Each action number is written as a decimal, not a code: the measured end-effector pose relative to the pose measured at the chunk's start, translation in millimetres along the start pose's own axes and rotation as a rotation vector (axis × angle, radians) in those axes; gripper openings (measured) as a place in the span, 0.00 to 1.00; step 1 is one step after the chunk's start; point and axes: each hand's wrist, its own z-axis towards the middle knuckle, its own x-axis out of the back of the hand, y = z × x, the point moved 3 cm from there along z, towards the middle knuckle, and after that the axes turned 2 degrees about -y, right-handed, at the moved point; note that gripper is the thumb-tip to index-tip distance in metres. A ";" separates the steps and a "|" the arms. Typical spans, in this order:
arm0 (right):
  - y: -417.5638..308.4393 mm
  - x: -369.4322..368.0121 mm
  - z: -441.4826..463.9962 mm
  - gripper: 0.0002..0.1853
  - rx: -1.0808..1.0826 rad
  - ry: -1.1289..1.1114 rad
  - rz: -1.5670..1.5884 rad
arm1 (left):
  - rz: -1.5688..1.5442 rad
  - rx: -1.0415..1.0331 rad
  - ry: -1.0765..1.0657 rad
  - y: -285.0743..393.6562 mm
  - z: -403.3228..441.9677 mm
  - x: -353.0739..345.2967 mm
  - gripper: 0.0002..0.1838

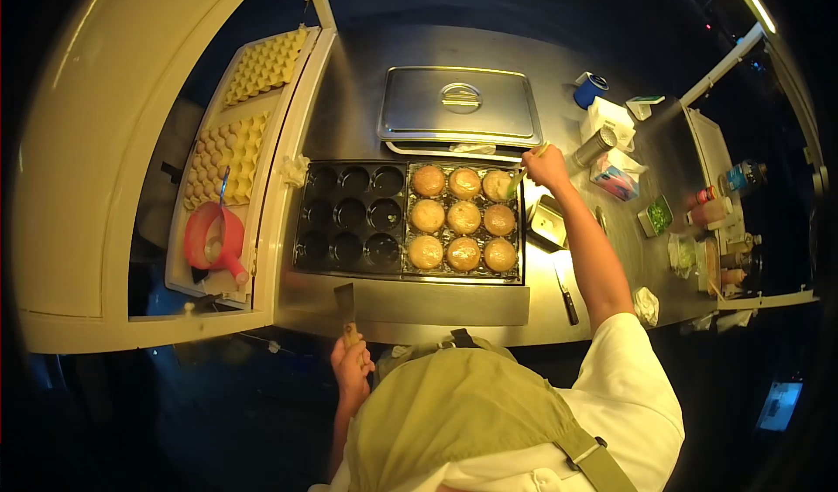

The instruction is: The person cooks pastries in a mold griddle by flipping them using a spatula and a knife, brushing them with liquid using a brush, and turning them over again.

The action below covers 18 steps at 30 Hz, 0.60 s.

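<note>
My left hand (351,367) is wrapped round the wooden handle of a scraper (345,302), whose flat metal blade points up in front of the griddle. At the far right corner of the griddle, my right hand (546,169) grips a basting brush (516,181) with a greenish head. The brush head is at the edge of a round browned cake (497,185). Several such cakes fill the right half of the black moulded griddle (350,211). The round wells on its left half hold no cakes.
A lidded steel tray (460,103) stands behind the griddle. To the right are a small metal container (548,221), a knife (567,295), a tissue box (616,175), and chopped greens (656,216). Egg trays (229,156) and a red pot (209,234) sit on the left shelf.
</note>
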 end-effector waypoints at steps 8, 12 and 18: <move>-68.1 -119.3 72.1 0.09 -0.153 -0.267 0.526 | 0.032 0.028 0.023 3.5 0.3 3.5 0.09; -41.3 -193.2 116.9 0.08 -0.353 -0.198 0.659 | 0.016 0.017 0.061 11.3 0.9 6.2 0.08; -15.1 -172.3 147.2 0.09 -0.327 -0.090 0.408 | -0.056 0.012 0.067 7.6 5.7 25.7 0.09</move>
